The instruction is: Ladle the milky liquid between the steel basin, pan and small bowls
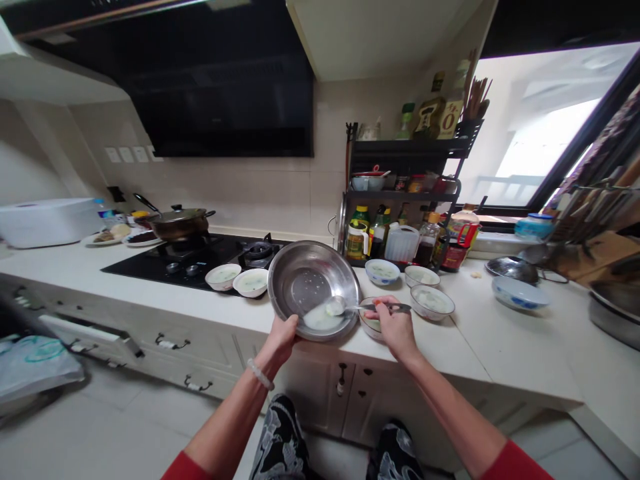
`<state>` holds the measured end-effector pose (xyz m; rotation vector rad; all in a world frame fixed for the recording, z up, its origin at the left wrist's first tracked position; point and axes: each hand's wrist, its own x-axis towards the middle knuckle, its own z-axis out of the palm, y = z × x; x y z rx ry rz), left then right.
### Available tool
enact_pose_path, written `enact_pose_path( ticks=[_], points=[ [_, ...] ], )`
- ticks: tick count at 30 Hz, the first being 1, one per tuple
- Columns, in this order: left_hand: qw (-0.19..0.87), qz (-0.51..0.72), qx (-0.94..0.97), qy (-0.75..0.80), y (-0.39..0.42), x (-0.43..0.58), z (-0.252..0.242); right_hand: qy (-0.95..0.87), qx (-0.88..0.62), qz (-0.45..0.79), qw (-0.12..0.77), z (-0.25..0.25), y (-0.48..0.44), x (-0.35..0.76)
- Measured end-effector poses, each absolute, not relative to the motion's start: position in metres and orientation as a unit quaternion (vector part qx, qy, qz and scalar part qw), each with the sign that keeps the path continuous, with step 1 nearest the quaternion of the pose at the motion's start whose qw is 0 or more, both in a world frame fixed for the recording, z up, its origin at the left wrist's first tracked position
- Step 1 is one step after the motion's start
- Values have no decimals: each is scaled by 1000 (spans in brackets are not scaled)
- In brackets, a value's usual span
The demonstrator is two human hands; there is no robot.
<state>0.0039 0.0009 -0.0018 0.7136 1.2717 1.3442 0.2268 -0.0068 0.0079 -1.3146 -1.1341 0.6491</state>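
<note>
My left hand [284, 338] grips the near rim of a metal basin [307, 273], which is tilted toward me. A little milky soup [320, 318] pools at its low side. In my right hand [395, 327] is the dark handle of a ladle [336, 306], its bowl resting in the pooled soup. Under the ladle's handle stands a bowl of soup [371, 325], partly hidden by my right hand. Further filled bowls stand close by: a blue-and-white bowl [383, 272], a clear-rimmed bowl [433, 302], and a white bowl [251, 283] left of the basin.
A gas stove [220, 253] with a lidded pot [181, 223] lies to the left. Behind the bowls stands a black rack [405, 195] with bottles and jars. An upturned blue-patterned bowl [520, 293] and a metal pot [615, 313] are at the right.
</note>
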Motion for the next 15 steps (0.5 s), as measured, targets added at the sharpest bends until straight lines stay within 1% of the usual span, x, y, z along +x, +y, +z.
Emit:
enact_pose_path(
  ticks=[9,15],
  points=[
    [552,565,299,536,2,4,-3,-417,-509,343,671,8,-7,228],
    [548,564,294,543,2,4,-2,-374,-482,376,697,14,-10,229]
  ],
)
